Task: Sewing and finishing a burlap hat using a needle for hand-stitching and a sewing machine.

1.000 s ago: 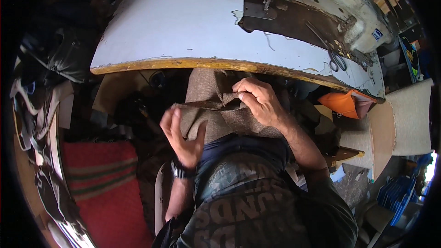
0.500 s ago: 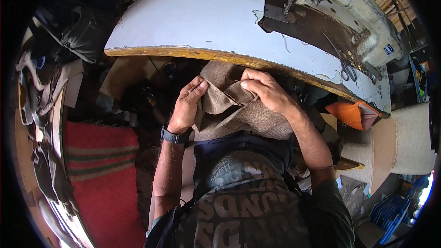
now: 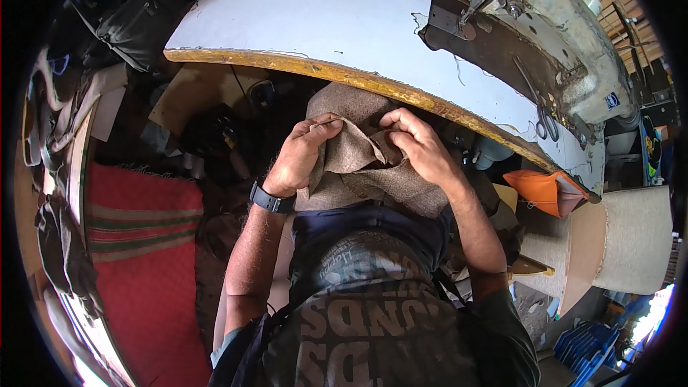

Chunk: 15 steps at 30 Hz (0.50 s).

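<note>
A piece of brown woven fabric [image 3: 351,152] lies over my lap, its far part hanging beneath the table's front edge. With thumb and fingers, my left hand [image 3: 297,158] pinches a raised edge of it. My right hand [image 3: 428,154] is at the other side of the same fold, fingers curled in around the cloth; whether the fingertips press tight is hard to see. Between the hands the edge folds over, with a dark gap under it. A dark watch [image 3: 271,198] is on my left wrist.
Ahead stands a white table [image 3: 308,11] with a worn yellow-brown edge. It carries an old sewing machine [image 3: 573,43] and scissors [image 3: 539,104] at the right. An orange fabric piece [image 3: 534,190] hangs by the right corner. A red striped cloth [image 3: 143,294] lies at left.
My right thumb and fingers have loosened from their tight pinch and shifted along the fold. My left hand has drawn its edge up and inward. The whole view has tilted slightly.
</note>
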{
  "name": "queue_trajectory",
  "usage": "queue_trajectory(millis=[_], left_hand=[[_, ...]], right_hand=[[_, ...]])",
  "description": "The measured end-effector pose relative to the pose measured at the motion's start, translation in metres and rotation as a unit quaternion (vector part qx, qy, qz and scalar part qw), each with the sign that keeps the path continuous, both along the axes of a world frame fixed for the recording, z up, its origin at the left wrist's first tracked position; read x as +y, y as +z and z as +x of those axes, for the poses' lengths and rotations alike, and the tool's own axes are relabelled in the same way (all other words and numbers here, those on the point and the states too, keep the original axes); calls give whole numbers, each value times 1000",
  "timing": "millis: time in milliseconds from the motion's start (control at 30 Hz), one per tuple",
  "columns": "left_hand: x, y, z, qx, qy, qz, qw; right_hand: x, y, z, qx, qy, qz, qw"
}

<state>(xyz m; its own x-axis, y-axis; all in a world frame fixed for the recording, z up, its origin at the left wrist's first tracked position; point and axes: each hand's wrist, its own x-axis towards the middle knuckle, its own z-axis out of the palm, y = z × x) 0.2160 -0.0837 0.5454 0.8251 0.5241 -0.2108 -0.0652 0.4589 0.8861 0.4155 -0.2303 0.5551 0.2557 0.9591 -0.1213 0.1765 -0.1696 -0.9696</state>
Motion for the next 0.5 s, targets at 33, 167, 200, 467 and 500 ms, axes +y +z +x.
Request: queue_trajectory(millis=[33, 167, 200, 467, 500], left_hand=[[-1, -1, 1, 2, -2, 3, 1000], [-6, 5, 2, 12, 22, 1, 1000], [-5, 5, 1, 6, 22, 5, 1000], [-3, 0, 0, -5, 1, -58, 998], [-2, -3, -1, -11, -10, -55, 998]], right_hand=[[1, 0, -4, -99, -21, 76, 992], [-8, 20, -17, -320, -28, 228, 919], [-8, 24, -22, -317, -20, 220, 923], [-10, 7, -16, 7, -8, 110, 994], [-9, 4, -16, 35, -5, 135, 990]])
